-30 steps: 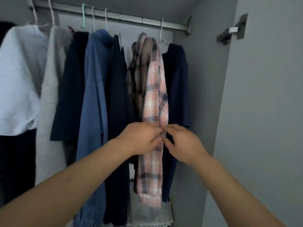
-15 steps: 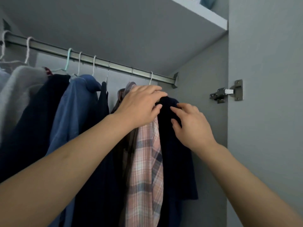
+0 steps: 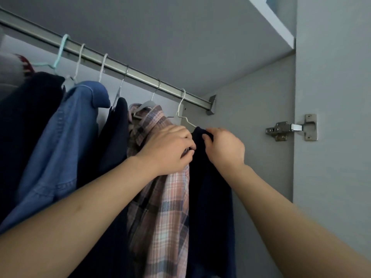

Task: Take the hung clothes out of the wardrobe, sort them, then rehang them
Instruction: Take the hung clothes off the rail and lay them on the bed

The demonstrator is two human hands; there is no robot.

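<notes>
Several garments hang from a metal rail [image 3: 140, 75] in the wardrobe. Rightmost is a dark navy garment [image 3: 210, 197] on a white wire hanger [image 3: 181, 109]. Left of it hangs a pink plaid shirt [image 3: 166, 213], then a dark garment [image 3: 114, 141] and a blue denim shirt [image 3: 66, 137]. My right hand [image 3: 224, 149] pinches the navy garment's shoulder at the hanger. My left hand [image 3: 168, 151] lies on the plaid shirt's shoulder, with its fingers curled at the edge of the navy garment.
The wardrobe's grey side wall [image 3: 251, 137] stands just right of the navy garment, with a metal door hinge [image 3: 291, 128] on it. A shelf [image 3: 271, 21] runs above the rail. More dark and light clothes [image 3: 26, 101] hang at the far left.
Both hands rose from the plaid shirt's front to the garments' shoulders near the rail. The right hand closed on the navy garment's shoulder, and the camera tilted upward.
</notes>
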